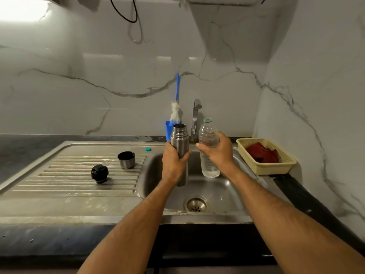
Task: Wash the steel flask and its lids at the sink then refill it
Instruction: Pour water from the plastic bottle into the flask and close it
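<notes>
Left hand wrapped round the steel flask, upright and open-mouthed over the sink; right hand gripping the uncapped plastic water bottle just beside it. Both lids, black stopper and steel cup, on the drainboard. Likely the refill: bottle mouth close over the flask's rim, tilted slowly, flask held vertical, spills into the basin.

White marble-look wall panels with grey veins meet in a corner at the right. A dark surface runs along their foot. A black cable loops down the wall, beside a bright glare at upper left.
</notes>
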